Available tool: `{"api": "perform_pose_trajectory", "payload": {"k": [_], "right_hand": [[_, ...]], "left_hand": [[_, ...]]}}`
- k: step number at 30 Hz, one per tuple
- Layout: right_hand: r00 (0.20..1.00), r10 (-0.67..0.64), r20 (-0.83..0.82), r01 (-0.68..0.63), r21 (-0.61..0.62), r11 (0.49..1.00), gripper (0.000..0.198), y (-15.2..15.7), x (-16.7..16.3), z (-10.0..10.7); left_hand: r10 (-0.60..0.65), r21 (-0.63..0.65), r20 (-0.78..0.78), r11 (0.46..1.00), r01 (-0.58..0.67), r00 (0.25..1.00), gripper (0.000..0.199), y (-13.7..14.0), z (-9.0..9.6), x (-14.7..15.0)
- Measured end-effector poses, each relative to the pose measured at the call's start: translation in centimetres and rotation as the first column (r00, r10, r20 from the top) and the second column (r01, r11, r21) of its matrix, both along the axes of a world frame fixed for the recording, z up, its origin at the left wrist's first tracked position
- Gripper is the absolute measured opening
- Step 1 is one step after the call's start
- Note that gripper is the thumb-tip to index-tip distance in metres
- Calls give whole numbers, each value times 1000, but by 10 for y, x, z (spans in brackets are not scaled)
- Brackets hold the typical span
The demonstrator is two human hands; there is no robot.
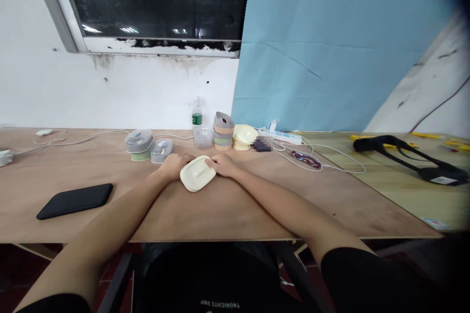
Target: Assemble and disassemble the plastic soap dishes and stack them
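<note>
A cream, rounded-rectangular container lid [198, 176] with a raised ridge along its middle is tilted in front of me, a little above the table or touching it; I cannot tell which. My right hand [224, 164] pinches its upper right corner, the thumb lying on its face. My left hand [175, 166] is closed at its upper left edge, with the fingertips partly hidden behind it. Just beyond my hands stand a clear plastic cup [203, 138], a stack of grey, peach and green containers [223, 132] and cream containers [244, 137].
Grey-lidded containers [139, 142] sit left of my hands, one beside another. A black phone [75, 200] lies at the left front. Behind are a water bottle [197, 112] and a power strip [284, 136] with loose white cables. A black strapped headset [411, 159] rests on the right table.
</note>
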State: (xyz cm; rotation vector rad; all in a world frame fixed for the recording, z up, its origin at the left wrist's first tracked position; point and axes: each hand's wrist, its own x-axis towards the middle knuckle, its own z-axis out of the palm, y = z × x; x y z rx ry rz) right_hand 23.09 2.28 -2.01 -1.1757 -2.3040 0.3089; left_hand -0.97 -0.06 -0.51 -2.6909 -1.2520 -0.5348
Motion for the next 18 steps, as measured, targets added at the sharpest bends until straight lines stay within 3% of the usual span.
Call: {"api": "perform_pose_trajectory", "payload": {"k": [3,7,10,13,18], "right_hand": [[993,-87,77,90,-39,995,40,12,12,-2],[976,-216,34,215,27,976,30,20,21,-6],[955,-278,-108,289,104,952,26,21,21,-6],[913,-298,-279,354,178,918,24,22,21,-1],[866,-293,-405,412,245,878,47,36,29,17]], "left_hand": [[67,78,70,994,-73,995,32,4,0,-8],[89,172,205,977,-126,975,37,1,6,-19],[-9,166,175,986,-21,985,43,-5,9,-12],[-152,78,51,986,148,987,52,-9,4,3],[-218,-46,-46,975,216,975,62,-9,-4,17]]}}
